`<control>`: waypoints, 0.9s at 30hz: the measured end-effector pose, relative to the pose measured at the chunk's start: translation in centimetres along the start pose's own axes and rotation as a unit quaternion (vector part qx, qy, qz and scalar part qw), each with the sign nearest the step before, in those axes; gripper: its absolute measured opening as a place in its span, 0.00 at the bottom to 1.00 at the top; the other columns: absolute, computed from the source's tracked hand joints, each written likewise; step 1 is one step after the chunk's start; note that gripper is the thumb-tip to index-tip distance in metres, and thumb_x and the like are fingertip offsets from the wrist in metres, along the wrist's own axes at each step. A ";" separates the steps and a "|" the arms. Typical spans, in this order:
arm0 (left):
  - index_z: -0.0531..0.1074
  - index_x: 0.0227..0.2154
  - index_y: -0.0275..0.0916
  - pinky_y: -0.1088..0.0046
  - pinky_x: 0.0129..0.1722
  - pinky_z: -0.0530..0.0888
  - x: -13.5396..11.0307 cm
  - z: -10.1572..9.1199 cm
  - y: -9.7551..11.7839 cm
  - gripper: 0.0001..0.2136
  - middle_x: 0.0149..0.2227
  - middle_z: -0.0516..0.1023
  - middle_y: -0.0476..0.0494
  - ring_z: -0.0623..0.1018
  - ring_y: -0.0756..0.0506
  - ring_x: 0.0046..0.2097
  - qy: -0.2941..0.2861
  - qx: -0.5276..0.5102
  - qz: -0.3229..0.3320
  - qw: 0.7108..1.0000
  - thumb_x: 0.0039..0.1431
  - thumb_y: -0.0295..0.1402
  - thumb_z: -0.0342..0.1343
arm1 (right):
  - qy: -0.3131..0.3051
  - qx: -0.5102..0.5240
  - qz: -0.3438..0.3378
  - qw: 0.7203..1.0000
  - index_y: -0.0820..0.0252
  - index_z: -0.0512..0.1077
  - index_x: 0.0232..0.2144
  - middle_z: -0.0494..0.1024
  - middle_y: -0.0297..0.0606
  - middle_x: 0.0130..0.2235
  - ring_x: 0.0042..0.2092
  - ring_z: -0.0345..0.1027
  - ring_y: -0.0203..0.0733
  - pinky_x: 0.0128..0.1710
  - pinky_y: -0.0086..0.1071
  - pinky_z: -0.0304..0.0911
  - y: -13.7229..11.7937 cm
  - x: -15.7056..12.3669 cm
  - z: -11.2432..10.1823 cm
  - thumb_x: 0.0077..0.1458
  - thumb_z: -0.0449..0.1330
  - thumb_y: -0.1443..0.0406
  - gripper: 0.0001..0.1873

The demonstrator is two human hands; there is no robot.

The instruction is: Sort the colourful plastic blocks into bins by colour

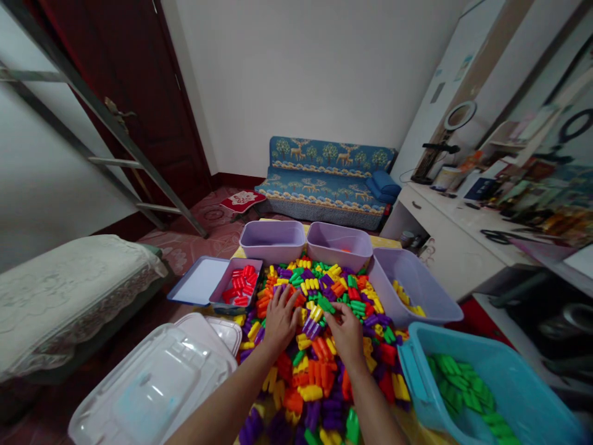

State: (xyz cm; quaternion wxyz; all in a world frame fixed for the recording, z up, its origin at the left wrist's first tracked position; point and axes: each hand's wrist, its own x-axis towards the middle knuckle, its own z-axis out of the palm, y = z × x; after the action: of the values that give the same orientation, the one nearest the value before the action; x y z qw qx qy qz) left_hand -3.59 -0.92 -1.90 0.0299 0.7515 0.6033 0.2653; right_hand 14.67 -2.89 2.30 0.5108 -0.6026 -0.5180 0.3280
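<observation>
A big heap of coloured plastic blocks (319,346) in red, orange, yellow, green and purple covers the table in front of me. My left hand (280,318) lies flat on the heap with its fingers spread, touching orange and purple pieces. Just to its right, my right hand (345,330) rests on the blocks with its fingertips pinched at a green block (325,304). Around the heap stand sorting bins: a small tray of red blocks (238,285), two purple bins (273,241) (340,244) at the back, a purple bin with yellow blocks (412,287), and a blue bin with green blocks (486,389).
Clear plastic lids (157,380) lie at the near left, with a blue lid (197,281) beside the red tray. A bed (65,296) is on the left, a ladder (115,133) leans by the door, a blue sofa (328,176) stands behind, and a cluttered white desk (467,222) lines the right.
</observation>
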 end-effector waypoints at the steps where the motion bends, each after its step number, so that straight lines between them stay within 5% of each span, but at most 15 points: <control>1: 0.63 0.60 0.47 0.54 0.62 0.60 0.2 0.2 -0.1 0.21 0.65 0.60 0.46 0.53 0.39 0.67 -0.002 0.005 0.001 1.000 0.64 0.34 0.46 | -0.001 0.033 0.028 0.999 0.60 0.72 0.36 0.80 0.41 0.35 0.38 0.75 0.49 0.42 0.42 0.69 -0.1 -0.1 -0.8 0.46 0.62 0.56 0.17; 3: 0.61 0.61 0.48 0.55 0.62 0.60 0.1 0.6 -0.2 0.23 0.66 0.58 0.48 0.52 0.39 0.68 0.005 0.019 0.006 1.000 0.64 0.32 0.46 | 0.027 0.096 0.071 0.992 0.61 0.72 0.37 0.80 0.41 0.34 0.37 0.75 0.49 0.39 0.41 0.69 -0.5 -0.5 -2.8 0.43 0.65 0.54 0.21; 5: 0.60 0.62 0.48 0.55 0.61 0.60 -0.2 0.9 -0.3 0.24 0.67 0.57 0.48 0.52 0.39 0.68 0.017 0.034 0.010 0.999 0.62 0.31 0.47 | 0.121 0.165 0.080 0.976 0.60 0.71 0.38 0.80 0.40 0.34 0.37 0.76 0.49 0.38 0.41 0.70 -1.0 -1.0 -5.1 0.44 0.65 0.53 0.22; 8: 0.64 0.59 0.46 0.56 0.61 0.61 -0.7 1.2 -0.3 0.23 0.66 0.57 0.47 0.52 0.38 0.68 0.028 0.046 0.007 0.999 0.61 0.31 0.48 | 0.305 0.262 0.029 0.915 0.58 0.69 0.37 0.79 0.41 0.41 0.41 0.76 0.47 0.45 0.44 0.69 -1.4 -1.8 -8.8 0.48 0.62 0.54 0.17; 10: 0.67 0.57 0.45 0.57 0.61 0.61 -0.7 1.2 -0.2 0.21 0.66 0.57 0.47 0.53 0.38 0.68 0.030 0.045 0.007 0.998 0.61 0.32 0.49 | 0.372 0.289 0.012 0.882 0.56 0.68 0.35 0.76 0.44 0.48 0.48 0.73 0.48 0.52 0.49 0.65 -1.3 -2.1 -10.8 0.51 0.60 0.54 0.15; 15: 0.67 0.56 0.44 0.56 0.61 0.61 -0.6 0.9 -0.1 0.20 0.66 0.58 0.47 0.53 0.38 0.68 0.032 0.042 0.012 0.999 0.61 0.32 0.48 | 0.406 0.346 0.045 0.845 0.53 0.66 0.37 0.62 0.44 0.63 0.60 0.62 0.43 0.64 0.47 0.50 -1.0 -2.6 -13.3 0.55 0.53 0.54 0.11; 21: 0.67 0.56 0.43 0.57 0.60 0.61 -0.7 1.0 -0.1 0.20 0.66 0.58 0.46 0.54 0.38 0.68 0.033 0.047 0.011 0.998 0.61 0.31 0.48 | 0.426 0.367 0.089 0.822 0.50 0.63 0.38 0.62 0.40 0.63 0.58 0.65 0.46 0.62 0.52 0.52 -1.3 -2.3 -13.2 0.53 0.53 0.56 0.10; 24: 0.67 0.56 0.43 0.57 0.60 0.60 -0.7 1.1 -0.1 0.21 0.66 0.58 0.47 0.53 0.38 0.68 0.034 0.051 0.011 0.998 0.60 0.31 0.48 | 0.411 0.353 0.102 0.834 0.52 0.64 0.37 0.70 0.42 0.56 0.52 0.71 0.47 0.56 0.49 0.60 -1.0 -2.2 -12.2 0.48 0.58 0.56 0.14; 27: 0.68 0.56 0.43 0.57 0.60 0.61 -0.7 1.2 -0.2 0.21 0.66 0.58 0.47 0.54 0.38 0.68 0.036 0.055 0.013 0.998 0.59 0.31 0.49 | 0.329 0.296 0.124 0.888 0.54 0.68 0.39 0.77 0.40 0.44 0.43 0.74 0.45 0.45 0.42 0.66 -0.3 -2.2 -10.1 0.44 0.63 0.55 0.19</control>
State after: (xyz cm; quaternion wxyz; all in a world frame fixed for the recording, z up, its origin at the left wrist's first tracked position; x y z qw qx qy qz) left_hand -3.35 -1.19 -3.21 -0.0373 0.7498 0.6078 0.2589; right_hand 23.40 -7.81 4.92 0.7616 -0.5564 -0.1204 0.3098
